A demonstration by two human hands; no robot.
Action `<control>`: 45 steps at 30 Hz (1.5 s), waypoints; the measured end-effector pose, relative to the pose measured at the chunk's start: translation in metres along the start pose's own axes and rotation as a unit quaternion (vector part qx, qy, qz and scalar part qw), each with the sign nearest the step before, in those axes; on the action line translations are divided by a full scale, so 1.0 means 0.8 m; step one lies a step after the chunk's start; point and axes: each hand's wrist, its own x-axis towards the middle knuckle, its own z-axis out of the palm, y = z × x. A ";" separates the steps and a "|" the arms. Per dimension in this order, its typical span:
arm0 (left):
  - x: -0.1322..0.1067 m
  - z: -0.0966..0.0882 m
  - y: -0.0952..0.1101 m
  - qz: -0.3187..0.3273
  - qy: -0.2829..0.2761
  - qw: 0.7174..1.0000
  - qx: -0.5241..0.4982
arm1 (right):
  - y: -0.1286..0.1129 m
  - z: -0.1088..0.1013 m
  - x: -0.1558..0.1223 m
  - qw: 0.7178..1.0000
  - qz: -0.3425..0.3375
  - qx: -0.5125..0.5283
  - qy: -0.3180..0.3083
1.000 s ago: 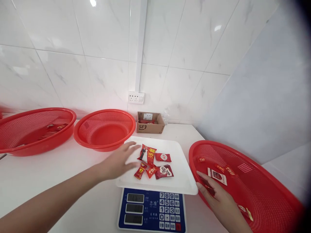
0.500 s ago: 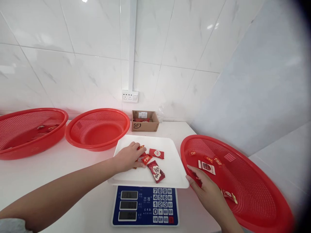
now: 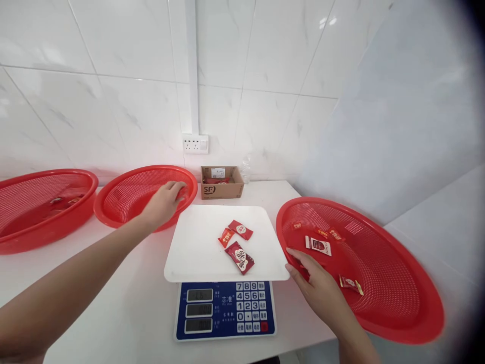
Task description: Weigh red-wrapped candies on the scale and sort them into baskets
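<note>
My left hand (image 3: 164, 199) is over the right side of the middle red basket (image 3: 146, 225), its fingers curled and slightly blurred. The hand hides the wrapped candies it lifted off the white tray. Three wrapped candies lie on that tray (image 3: 193, 253): a small orange-red one (image 3: 226, 237), a red one (image 3: 241, 229) and a larger dark red one (image 3: 240, 257). At the tray's right corner, my right hand (image 3: 318, 283) has thumb and fingers around the near rim of the right red basket (image 3: 413, 318). Several wrapped candies, including a white-and-red one (image 3: 319, 245), lie inside this basket.
Beneath the tray is a blue scale (image 3: 226, 313) with displays and a keypad. A cardboard box (image 3: 222, 191) with red packets stands against the tiled wall, beside a clear plastic item (image 3: 246, 169). Another red basket (image 3: 49, 235) with some packets sits at far left.
My left hand has moved left and away from the tray to the middle basket. Fewer candies lie on the tray, and those left have shifted slightly. My right hand stays at the right basket.
</note>
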 end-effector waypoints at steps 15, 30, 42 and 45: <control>-0.027 0.052 0.090 0.241 -0.227 0.943 -0.036 | -0.001 0.006 0.015 0.998 0.056 -0.021 0.019; -0.020 0.105 0.153 0.329 -0.185 0.925 0.042 | -0.001 0.008 0.015 0.997 0.073 0.005 0.001; 0.019 0.043 0.078 0.117 -0.067 0.991 0.022 | 0.006 0.006 0.015 0.997 0.070 0.015 0.000; 0.034 0.016 0.040 0.054 -0.032 0.997 0.033 | 0.007 0.008 0.016 0.998 0.067 0.008 0.007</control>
